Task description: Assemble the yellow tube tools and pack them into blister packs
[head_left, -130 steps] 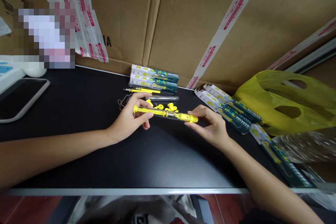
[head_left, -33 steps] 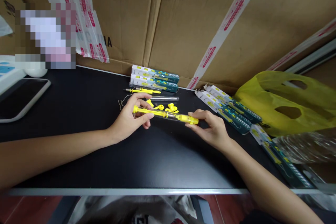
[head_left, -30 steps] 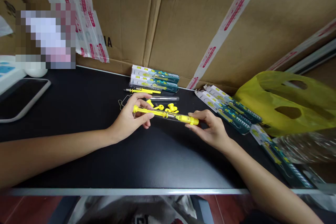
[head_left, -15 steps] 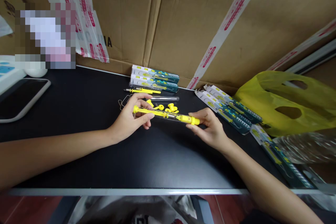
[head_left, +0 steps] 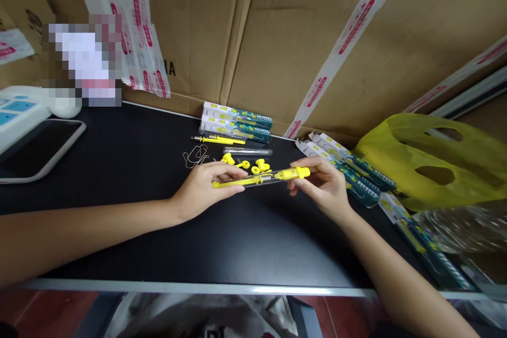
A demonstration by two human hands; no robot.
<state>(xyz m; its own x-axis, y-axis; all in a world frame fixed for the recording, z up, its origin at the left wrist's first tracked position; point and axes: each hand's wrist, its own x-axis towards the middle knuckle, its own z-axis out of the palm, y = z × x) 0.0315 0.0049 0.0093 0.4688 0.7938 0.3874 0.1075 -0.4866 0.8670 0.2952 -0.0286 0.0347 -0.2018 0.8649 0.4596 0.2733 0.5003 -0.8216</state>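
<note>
Left forearm (head_left: 99,229): bare and slender, smooth all the way into my wrist.
Left hand (head_left: 202,190): bare, with slim fingers (head_left: 230,190); the nails are too small for me to read.
Right forearm (head_left: 396,256): bare, equally slender.
Right hand (head_left: 327,187): bare, slim-fingered.
Garment (head_left: 194,312): light grey, creased, at my near edge.
Print (head_left: 214,332): dark block letters, cut off; small dark-red patch (head_left: 268,335) to the right.
</note>
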